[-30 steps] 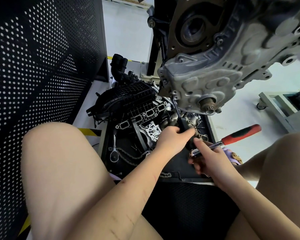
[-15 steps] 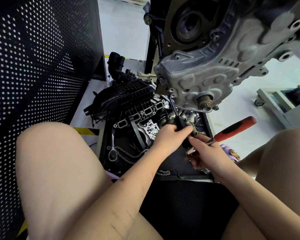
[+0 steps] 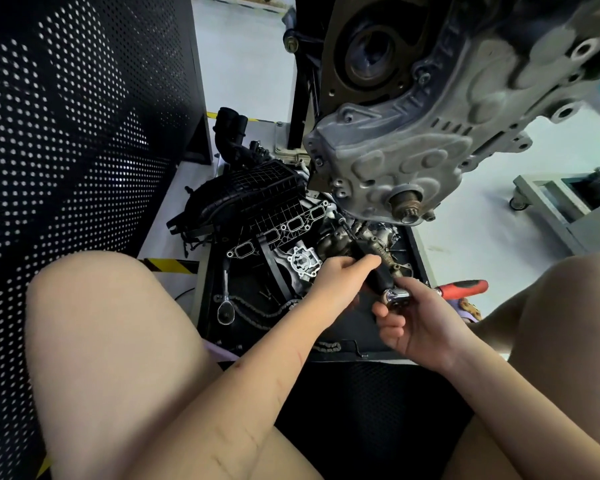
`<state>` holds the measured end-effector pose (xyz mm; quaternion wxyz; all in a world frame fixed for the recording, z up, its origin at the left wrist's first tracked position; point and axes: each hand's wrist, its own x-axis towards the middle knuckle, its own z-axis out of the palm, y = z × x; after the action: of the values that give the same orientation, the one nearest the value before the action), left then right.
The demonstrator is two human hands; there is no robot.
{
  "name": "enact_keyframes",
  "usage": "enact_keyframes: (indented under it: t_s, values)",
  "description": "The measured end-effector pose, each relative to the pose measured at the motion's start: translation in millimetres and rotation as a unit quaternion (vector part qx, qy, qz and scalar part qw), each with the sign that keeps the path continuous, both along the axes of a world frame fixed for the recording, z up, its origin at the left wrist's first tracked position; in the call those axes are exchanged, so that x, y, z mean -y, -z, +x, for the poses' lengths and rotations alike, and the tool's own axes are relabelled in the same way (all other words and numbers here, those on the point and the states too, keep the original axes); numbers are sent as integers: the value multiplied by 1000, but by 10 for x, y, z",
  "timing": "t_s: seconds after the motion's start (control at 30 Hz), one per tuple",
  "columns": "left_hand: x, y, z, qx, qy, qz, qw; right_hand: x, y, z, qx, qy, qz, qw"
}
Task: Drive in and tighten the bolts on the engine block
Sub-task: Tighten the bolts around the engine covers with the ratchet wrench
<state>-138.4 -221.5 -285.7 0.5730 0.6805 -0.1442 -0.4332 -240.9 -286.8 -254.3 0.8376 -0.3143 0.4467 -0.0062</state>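
Note:
The grey engine block (image 3: 413, 143) hangs at the upper right, its lower edge facing me. A thin black extension bar (image 3: 352, 237) runs from that lower edge down to a thick black grip. My left hand (image 3: 340, 275) holds this grip, thumb stretched along it. A chrome ratchet head (image 3: 395, 295) sits at the grip's lower end, and its red handle (image 3: 465, 287) points right. My right hand (image 3: 420, 323) cups the ratchet from below, palm up, with fingers curled near the head. The bolt itself is hidden at the bar's tip.
A black tray (image 3: 416, 251) on the floor holds a black intake manifold (image 3: 257, 202), a chain (image 3: 257, 311), a second ratchet (image 3: 225, 306) and a small metal housing (image 3: 303, 263). A perforated black panel (image 3: 66, 133) stands on the left, a grey cart (image 3: 568, 209) on the right. My bare knees flank the tray.
The red ratchet handle has swung downward, from pointing up-right to almost level. My right hand has dropped and turned palm up. My left hand stays on the black grip.

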Motion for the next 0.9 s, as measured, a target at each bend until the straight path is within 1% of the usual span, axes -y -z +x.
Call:
enact_keyframes:
  t_s: [0.3, 0.37, 0.47, 0.53, 0.57, 0.63, 0.7, 0.8, 0.9]
  values:
    - [10, -5, -8, -29, -8, 6, 1000, -14, -25, -35, -15, -34, -30, 999]
    - [9, -6, 15, -45, -38, 11, 998, -37, -12, -56, -25, -63, -74, 995]
    - [25, -22, 135, -73, -119, 6, 990, -105, 21, -101, -34, -92, -192, 976]
    - [43, -60, 237, -118, -160, -39, 979, -162, 38, -126, -31, -91, -252, 963]
    - [52, -89, 277, -140, -173, -67, 973, -188, 45, -134, -29, -90, -264, 960]
    - [82, -146, 329, -169, -195, -115, 959, -225, 64, -137, -27, -86, -265, 960]
    - [121, -189, 363, -173, -214, -132, 952, -247, 75, -131, -23, -84, -264, 961]
    - [189, -228, 426, -182, -227, -127, 948, -250, 88, -128, -24, -67, -259, 963]
    - [258, -253, 493, -181, -218, -114, 952, -229, 94, -126, -33, -50, -254, 965]
